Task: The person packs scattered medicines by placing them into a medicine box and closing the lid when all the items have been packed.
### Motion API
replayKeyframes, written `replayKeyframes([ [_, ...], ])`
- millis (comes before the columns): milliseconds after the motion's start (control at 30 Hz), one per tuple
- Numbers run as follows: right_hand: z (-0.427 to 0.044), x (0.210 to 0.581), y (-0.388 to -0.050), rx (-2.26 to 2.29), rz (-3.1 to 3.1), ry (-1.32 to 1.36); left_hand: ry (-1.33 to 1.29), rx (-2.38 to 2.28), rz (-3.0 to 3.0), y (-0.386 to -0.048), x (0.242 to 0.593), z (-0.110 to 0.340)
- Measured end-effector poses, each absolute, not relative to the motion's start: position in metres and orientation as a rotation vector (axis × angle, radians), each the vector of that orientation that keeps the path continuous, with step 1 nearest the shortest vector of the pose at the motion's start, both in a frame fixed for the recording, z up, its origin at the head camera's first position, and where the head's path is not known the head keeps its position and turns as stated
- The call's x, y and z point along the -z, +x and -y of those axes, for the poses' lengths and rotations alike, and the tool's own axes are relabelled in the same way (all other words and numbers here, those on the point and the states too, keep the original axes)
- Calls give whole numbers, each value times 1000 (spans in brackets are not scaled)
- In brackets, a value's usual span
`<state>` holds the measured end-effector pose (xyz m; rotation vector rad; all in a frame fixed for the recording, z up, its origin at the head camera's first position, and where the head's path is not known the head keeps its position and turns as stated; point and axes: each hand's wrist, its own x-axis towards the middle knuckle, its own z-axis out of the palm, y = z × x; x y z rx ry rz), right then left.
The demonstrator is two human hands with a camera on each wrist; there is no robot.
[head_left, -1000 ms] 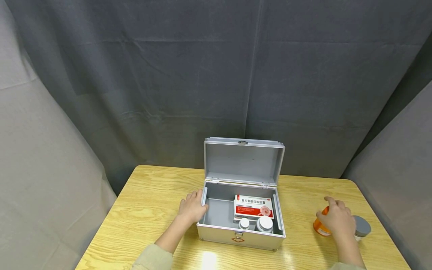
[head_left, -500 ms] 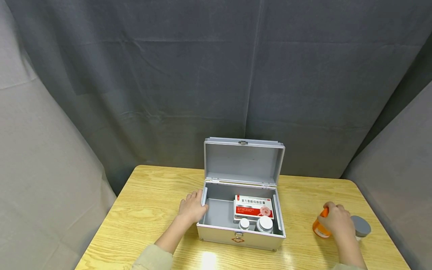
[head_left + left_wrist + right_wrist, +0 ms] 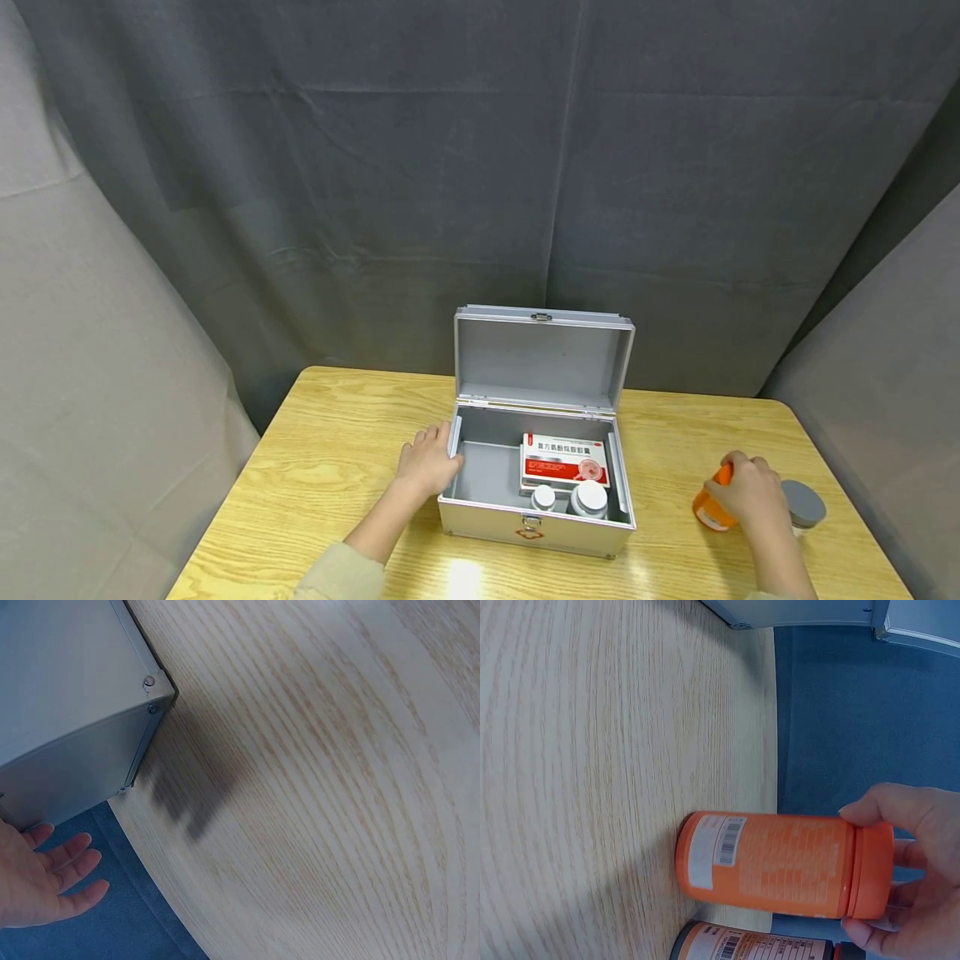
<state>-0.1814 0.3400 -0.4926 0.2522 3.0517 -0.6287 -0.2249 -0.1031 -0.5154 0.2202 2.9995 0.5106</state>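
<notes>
- Orange bottle (image 3: 772, 864): my right grip (image 3: 752, 492) pinches its cap (image 3: 871, 871), just beside the grey-lidded jar (image 3: 804, 503) (whether the bottle's base touches the counter (image 3: 352, 433), I cannot tell).
- My left grip (image 3: 429, 461), fingers loosely spread, rests at the left edge of the open case (image 3: 487, 522).
- An even pinch and a path clear of that jar would serve me best.

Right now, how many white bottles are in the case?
2: a small bottle and, to its right, a large bottle, both near the front of the case. More could be hidden low inside.
</notes>
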Motion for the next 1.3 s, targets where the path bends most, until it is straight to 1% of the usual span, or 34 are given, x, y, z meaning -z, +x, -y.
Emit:
replayKeyframes([
  [200, -338, 493, -179, 661, -3158, 213, 218, -508, -2999, -225, 516, 103],
  [667, -322, 467, -174, 724, -3309, 157, 217, -486, -3016, -225, 517, 103],
  [933, -311, 447, -171, 764, -3463, 91, 220, -484, -3022, -226, 518, 103],
  [1300, -287, 419, -168, 797, -3526, 62, 215, -485, -3022, -226, 517, 102],
])
